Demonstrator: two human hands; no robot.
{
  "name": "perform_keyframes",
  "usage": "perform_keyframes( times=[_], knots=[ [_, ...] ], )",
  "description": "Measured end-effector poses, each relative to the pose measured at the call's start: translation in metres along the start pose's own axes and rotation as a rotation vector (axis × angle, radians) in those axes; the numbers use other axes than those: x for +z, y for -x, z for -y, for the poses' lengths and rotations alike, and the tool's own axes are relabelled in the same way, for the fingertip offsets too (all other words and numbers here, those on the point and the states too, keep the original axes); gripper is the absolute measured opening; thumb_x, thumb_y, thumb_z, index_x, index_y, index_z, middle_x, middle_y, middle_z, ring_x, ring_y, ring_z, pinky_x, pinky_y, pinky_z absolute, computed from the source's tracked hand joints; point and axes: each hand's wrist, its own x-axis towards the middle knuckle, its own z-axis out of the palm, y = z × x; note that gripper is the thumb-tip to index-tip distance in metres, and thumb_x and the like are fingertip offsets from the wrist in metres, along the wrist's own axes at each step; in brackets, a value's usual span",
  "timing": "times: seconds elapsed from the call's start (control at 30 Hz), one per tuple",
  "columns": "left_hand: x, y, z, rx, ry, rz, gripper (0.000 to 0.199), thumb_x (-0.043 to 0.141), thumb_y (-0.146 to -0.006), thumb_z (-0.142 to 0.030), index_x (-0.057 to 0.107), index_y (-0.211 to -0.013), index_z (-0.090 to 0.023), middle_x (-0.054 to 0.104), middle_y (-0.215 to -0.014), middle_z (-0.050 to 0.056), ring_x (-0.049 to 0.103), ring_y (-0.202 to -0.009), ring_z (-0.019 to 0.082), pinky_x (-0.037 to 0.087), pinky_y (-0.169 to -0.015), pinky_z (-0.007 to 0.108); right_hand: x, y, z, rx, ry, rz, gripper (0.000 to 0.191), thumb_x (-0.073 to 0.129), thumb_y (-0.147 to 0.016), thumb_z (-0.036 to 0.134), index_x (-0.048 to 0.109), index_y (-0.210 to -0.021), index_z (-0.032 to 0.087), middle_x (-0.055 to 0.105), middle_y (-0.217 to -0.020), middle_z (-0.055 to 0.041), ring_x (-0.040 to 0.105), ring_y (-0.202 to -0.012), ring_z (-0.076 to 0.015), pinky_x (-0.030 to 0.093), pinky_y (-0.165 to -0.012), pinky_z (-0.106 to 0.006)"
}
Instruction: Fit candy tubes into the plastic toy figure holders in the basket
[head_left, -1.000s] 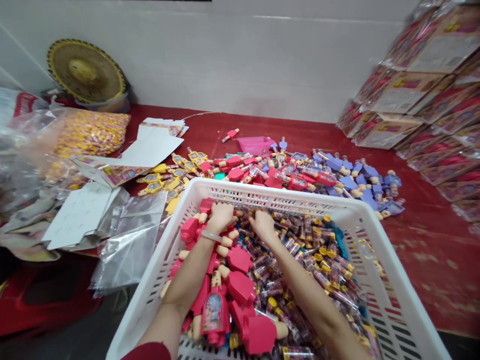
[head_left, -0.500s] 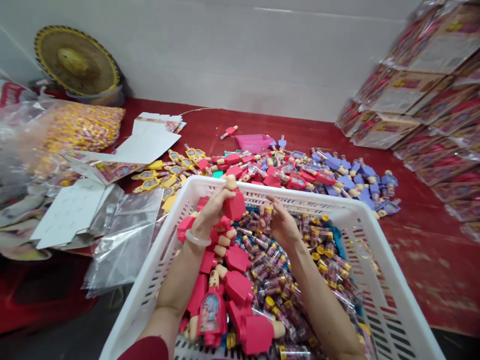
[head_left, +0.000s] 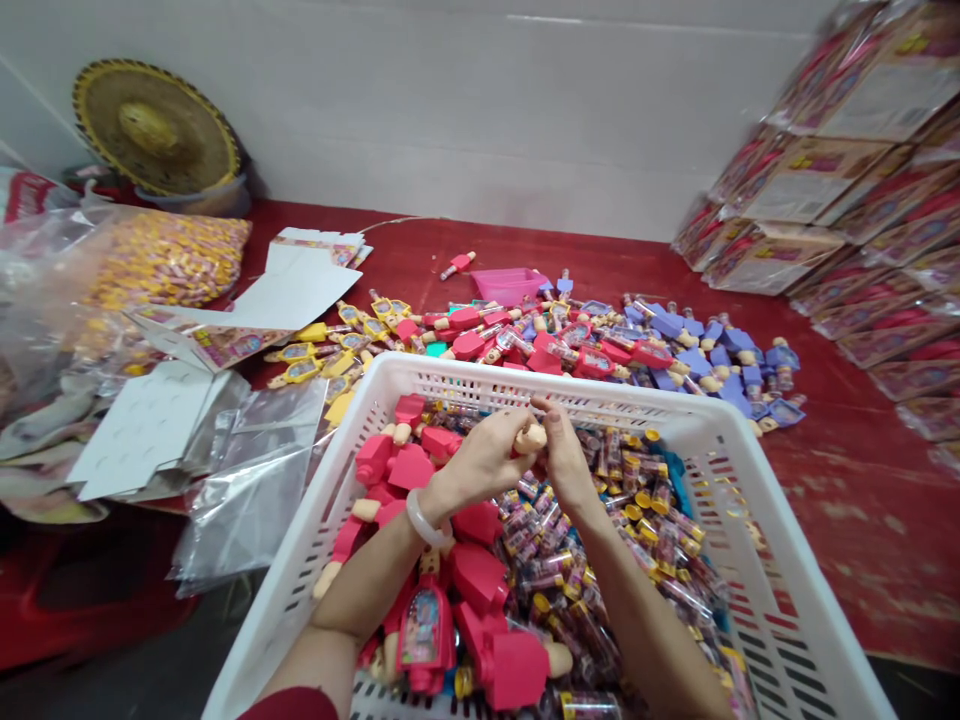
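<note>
My left hand [head_left: 487,452] is closed around a red plastic toy; only its beige knobbed end [head_left: 531,438] shows, and the red body is hidden behind my fingers. My right hand [head_left: 567,465] meets it from the right, fingers curled in. The small clear tube seen in those fingers a moment ago is now hidden. Both hands are above a white plastic basket [head_left: 780,560]. On its left side lie red toys with beige ends [head_left: 478,575]; in the middle and right are many clear tubes with yellow caps [head_left: 541,570].
Beyond the basket, yellow, red and purple toys [head_left: 667,325] are heaped on a red table [head_left: 862,500]. A pink tray [head_left: 510,285] stands behind them. At left are white cards [head_left: 142,430], clear plastic bags [head_left: 247,490] and a filled bag [head_left: 172,250]. Wrapped boxes [head_left: 795,180] are stacked right.
My left hand has moved right with the red toy, turning it so its beige end faces my right hand. The hands, apart before, now meet, and the tube has gone out of sight.
</note>
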Motion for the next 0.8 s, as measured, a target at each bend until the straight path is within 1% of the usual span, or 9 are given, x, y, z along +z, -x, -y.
perform_keyframes(
  times=[0.13, 0.23, 0.3, 0.33, 0.37, 0.47, 0.53, 0.67, 0.8],
  knots=[
    [-0.003, 0.001, -0.001, -0.049, 0.112, 0.037, 0.01, 0.056, -0.077, -0.013, 0.049, -0.081, -0.02, 0.056, -0.077, -0.001, 0.051, -0.071, 0.015, 0.04, -0.065, 0.024, 0.002, 0.003, 0.006, 0.074, -0.107, 0.002, 0.052, 0.036, -0.09, 0.065, 0.047, -0.121, 0.026, 0.043, -0.06, 0.006, 0.036, -0.041, -0.0116, 0.031, -0.038, -0.024],
    [-0.012, -0.001, -0.001, -0.128, 0.28, -0.077, 0.009, 0.059, -0.08, -0.019, 0.051, -0.083, -0.019, 0.057, -0.077, -0.001, 0.053, -0.07, 0.014, 0.043, -0.066, 0.024, -0.002, 0.003, 0.014, 0.032, -0.141, 0.059, 0.043, 0.051, -0.087, 0.057, 0.048, -0.116, 0.025, 0.05, -0.066, 0.0051, 0.044, -0.05, -0.0119, 0.039, -0.045, -0.023],
    [-0.02, -0.002, -0.001, -0.153, 0.36, -0.181, 0.011, 0.062, -0.08, -0.023, 0.052, -0.082, -0.018, 0.058, -0.079, -0.001, 0.056, -0.073, 0.014, 0.045, -0.069, 0.024, -0.004, 0.004, 0.017, -0.069, -0.047, 0.106, 0.038, 0.061, -0.084, 0.049, 0.053, -0.111, 0.023, 0.058, -0.081, 0.0003, 0.054, -0.068, -0.0145, 0.045, -0.059, -0.025],
    [-0.024, -0.002, -0.001, -0.148, 0.376, -0.209, 0.012, 0.064, -0.079, -0.023, 0.053, -0.083, -0.018, 0.059, -0.081, 0.0, 0.057, -0.076, 0.015, 0.046, -0.071, 0.025, -0.004, 0.005, 0.018, -0.106, -0.007, 0.127, 0.035, 0.062, -0.083, 0.046, 0.055, -0.108, 0.022, 0.059, -0.086, -0.0014, 0.055, -0.076, -0.0157, 0.045, -0.064, -0.026],
    [-0.027, -0.003, -0.001, -0.134, 0.376, -0.218, 0.013, 0.065, -0.078, -0.023, 0.054, -0.083, -0.018, 0.06, -0.082, 0.0, 0.058, -0.078, 0.016, 0.046, -0.073, 0.026, -0.004, 0.005, 0.018, -0.116, 0.007, 0.148, 0.033, 0.062, -0.084, 0.044, 0.057, -0.107, 0.022, 0.059, -0.087, -0.0017, 0.054, -0.078, -0.0159, 0.045, -0.065, -0.025],
    [-0.03, -0.002, -0.003, -0.062, 0.314, -0.211, 0.015, 0.065, -0.079, -0.02, 0.055, -0.09, -0.019, 0.061, -0.089, 0.002, 0.059, -0.088, 0.018, 0.046, -0.082, 0.028, -0.002, 0.006, 0.018, -0.036, -0.132, 0.185, 0.031, 0.056, -0.088, 0.047, 0.057, -0.105, 0.022, 0.049, -0.067, 0.0037, 0.045, -0.058, -0.0118, 0.037, -0.051, -0.023],
    [-0.027, -0.001, -0.003, -0.011, 0.239, -0.253, 0.016, 0.065, -0.08, -0.021, 0.056, -0.093, -0.02, 0.062, -0.096, 0.004, 0.059, -0.095, 0.019, 0.045, -0.088, 0.03, -0.001, 0.006, 0.018, -0.003, -0.217, 0.186, 0.03, 0.054, -0.089, 0.049, 0.056, -0.102, 0.022, 0.042, -0.062, 0.0058, 0.036, -0.05, -0.01, 0.031, -0.046, -0.023],
    [-0.022, 0.0, -0.001, 0.013, 0.107, -0.293, 0.014, 0.063, -0.083, -0.029, 0.058, -0.094, -0.022, 0.063, -0.098, 0.006, 0.059, -0.097, 0.021, 0.043, -0.09, 0.032, -0.004, 0.006, 0.018, -0.023, -0.215, 0.191, 0.029, 0.055, -0.088, 0.049, 0.056, -0.101, 0.023, 0.043, -0.064, 0.0052, 0.035, -0.052, -0.0104, 0.029, -0.047, -0.023],
    [-0.025, 0.0, -0.001, -0.047, 0.089, -0.253, 0.014, 0.062, -0.084, -0.031, 0.056, -0.093, -0.022, 0.063, -0.094, 0.005, 0.058, -0.09, 0.021, 0.044, -0.085, 0.032, -0.007, 0.009, 0.017, -0.03, -0.172, 0.203, 0.031, 0.054, -0.09, 0.047, 0.057, -0.108, 0.022, 0.041, -0.062, 0.0055, 0.032, -0.052, -0.0104, 0.027, -0.048, -0.024]
  ],
)
